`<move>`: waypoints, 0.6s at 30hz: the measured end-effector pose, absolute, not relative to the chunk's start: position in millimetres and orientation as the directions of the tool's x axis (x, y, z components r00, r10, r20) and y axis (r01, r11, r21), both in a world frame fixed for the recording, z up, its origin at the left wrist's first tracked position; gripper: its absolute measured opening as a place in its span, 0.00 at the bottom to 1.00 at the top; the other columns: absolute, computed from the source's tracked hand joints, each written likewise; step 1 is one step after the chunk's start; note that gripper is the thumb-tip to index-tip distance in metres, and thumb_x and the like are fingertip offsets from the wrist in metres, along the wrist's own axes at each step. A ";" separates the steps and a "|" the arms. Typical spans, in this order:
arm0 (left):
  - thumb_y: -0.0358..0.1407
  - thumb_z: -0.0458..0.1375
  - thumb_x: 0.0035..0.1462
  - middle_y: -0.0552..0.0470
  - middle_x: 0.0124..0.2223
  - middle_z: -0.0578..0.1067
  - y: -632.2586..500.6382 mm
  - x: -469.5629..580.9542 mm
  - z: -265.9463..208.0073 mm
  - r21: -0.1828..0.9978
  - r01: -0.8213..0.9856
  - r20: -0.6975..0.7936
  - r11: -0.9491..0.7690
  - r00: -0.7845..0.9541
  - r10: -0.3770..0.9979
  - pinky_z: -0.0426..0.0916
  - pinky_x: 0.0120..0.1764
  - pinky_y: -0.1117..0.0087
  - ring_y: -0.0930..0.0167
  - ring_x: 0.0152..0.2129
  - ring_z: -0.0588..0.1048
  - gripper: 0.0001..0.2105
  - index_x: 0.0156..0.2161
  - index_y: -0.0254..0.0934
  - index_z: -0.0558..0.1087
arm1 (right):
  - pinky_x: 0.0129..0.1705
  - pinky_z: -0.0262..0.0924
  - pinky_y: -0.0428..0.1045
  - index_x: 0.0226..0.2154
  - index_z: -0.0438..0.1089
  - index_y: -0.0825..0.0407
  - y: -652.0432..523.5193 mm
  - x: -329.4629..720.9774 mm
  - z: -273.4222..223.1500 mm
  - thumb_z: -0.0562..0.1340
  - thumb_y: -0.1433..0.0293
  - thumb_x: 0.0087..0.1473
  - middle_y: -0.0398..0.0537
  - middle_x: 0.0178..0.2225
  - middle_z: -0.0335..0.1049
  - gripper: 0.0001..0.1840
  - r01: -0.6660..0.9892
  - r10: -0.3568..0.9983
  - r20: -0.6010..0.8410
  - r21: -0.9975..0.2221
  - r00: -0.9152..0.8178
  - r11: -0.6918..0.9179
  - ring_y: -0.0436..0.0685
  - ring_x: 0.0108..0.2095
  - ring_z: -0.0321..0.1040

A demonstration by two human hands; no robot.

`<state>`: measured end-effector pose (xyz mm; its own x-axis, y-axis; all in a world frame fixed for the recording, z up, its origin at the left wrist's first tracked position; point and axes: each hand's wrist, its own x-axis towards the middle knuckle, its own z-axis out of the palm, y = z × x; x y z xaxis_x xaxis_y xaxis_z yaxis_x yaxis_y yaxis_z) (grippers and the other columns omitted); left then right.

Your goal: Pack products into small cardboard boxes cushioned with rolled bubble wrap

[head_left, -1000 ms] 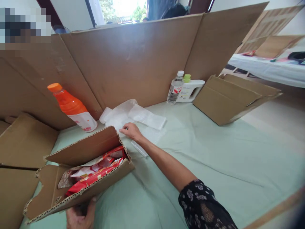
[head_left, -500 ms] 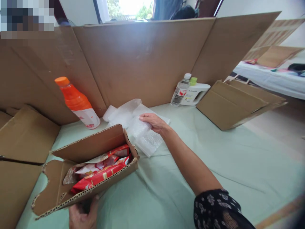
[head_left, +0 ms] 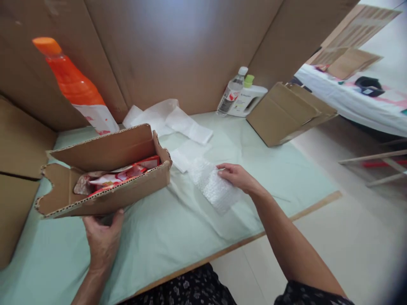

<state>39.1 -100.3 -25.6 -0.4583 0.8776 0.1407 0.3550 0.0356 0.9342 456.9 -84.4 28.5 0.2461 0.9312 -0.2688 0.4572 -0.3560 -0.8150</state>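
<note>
My left hand (head_left: 103,235) grips the underside of an open cardboard box (head_left: 127,197), its thumb up against the near wall and its other fingers partly hidden below. Red and white packets (head_left: 117,176) lie inside the box. Between the thumb and fingers of my right hand (head_left: 237,178) is a sheet of bubble wrap (head_left: 213,182), lifted by one edge over the green cloth. More white wrapping sheets (head_left: 165,116) lie crumpled behind the box and against the cardboard wall.
Behind the box stands an orange-capped bottle (head_left: 76,91). At the back right are a clear water bottle (head_left: 230,93) and a white jug (head_left: 248,101), beside a folded cardboard box (head_left: 286,114). Cardboard panels (head_left: 190,55) wall the back. The table's wooden edge (head_left: 235,243) runs along the front.
My right hand has drawn a bubble wrap sheet toward me and right, away from the other wrapping. My left hand still holds the box. The view has tipped downward.
</note>
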 end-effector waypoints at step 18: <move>0.36 0.65 0.46 0.45 0.49 0.72 -8.8 49.5 -17.8 0.947 0.303 0.202 -0.111 -0.290 0.935 0.69 0.49 0.66 0.67 0.45 0.73 0.33 0.58 0.35 0.62 | 0.52 0.66 0.55 0.56 0.69 0.51 -11.9 345.0 34.7 0.60 0.68 0.56 0.53 0.55 0.73 0.24 0.646 0.992 0.119 -0.755 -0.033 0.112 0.59 0.52 0.71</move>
